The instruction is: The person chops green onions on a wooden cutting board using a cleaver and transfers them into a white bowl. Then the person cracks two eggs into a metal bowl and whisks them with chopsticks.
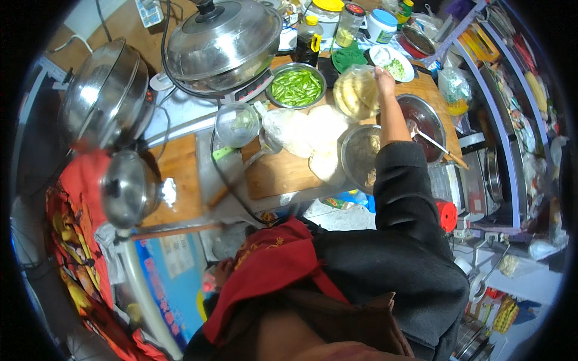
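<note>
My right hand (pixel 384 81) reaches out over the wooden board and grips a clear plastic bag (pixel 356 92) with pale yellow, thick round-edged food pieces in it. Under and left of that bag lie white, overexposed plastic bags (pixel 307 131). A steel bowl of sliced green peppers (pixel 296 86) stands just left of the held bag. Beyond my hand is a white plate with chopped greens (pixel 395 65). Partly behind my forearm are a steel bowl with brown remains (pixel 361 153) and a bowl of dark red sauce with a ladle (pixel 429 122). Low beside the red apron, my left hand (pixel 223 272) is partly hidden.
A large lidded steel pot (pixel 221 45) sits on an electric cooker at the back left, with a second lidded pot (pixel 104 94) farther left. A black cable crosses the board's left side. Jars and a dark sauce bottle (pixel 309 43) line the back. Crowded shelves (pixel 496 113) rise at right.
</note>
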